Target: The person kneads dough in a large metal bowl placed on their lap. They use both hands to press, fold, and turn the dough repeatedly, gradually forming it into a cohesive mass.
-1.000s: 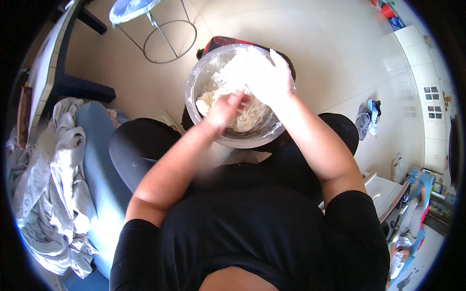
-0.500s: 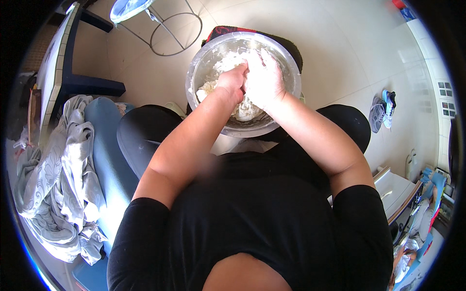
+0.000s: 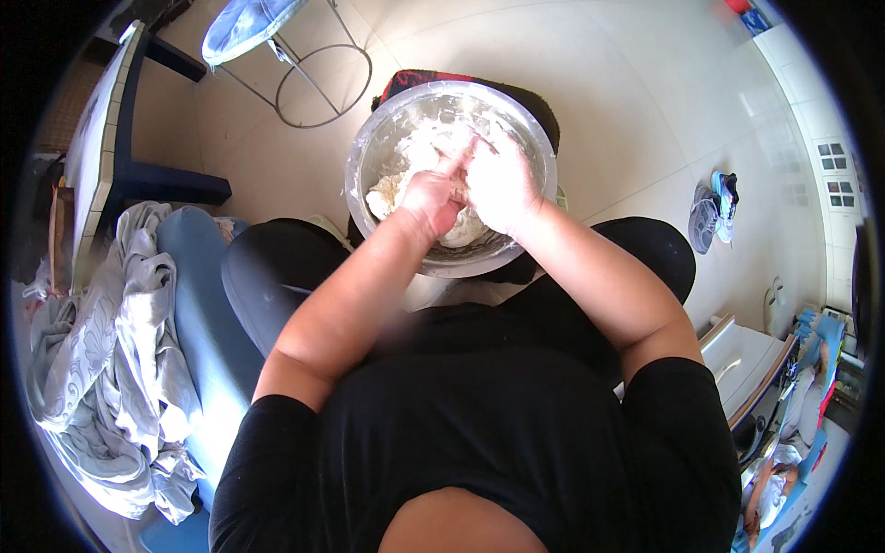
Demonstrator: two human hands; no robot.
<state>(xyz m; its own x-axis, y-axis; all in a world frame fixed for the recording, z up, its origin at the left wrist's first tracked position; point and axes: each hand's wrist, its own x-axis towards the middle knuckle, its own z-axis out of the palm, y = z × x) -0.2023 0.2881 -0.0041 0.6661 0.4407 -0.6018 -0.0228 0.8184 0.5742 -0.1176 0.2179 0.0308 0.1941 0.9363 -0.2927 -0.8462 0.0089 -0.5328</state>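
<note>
Metal bowl (image 3: pixel 360 152), free margin at far side; left hand (image 3: pixel 431 195) half-curled, right hand (image 3: pixel 501 185) outstretched, hold on dough (image 3: pixel 459 233) unclear.

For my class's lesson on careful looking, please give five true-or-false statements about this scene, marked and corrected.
1. The left hand and right hand show within the rim of the round silver metal bowl. True.
2. The bowl holds clear water. False: it holds white, clumpy dough.
3. The blue-topped stool with thin metal legs stands left of the bowl. True.
4. The silver-grey patterned cloth lies on the person's right. False: it lies on their left.
5. The grey shoe and blue shoe rest on the pale floor. True.
</note>
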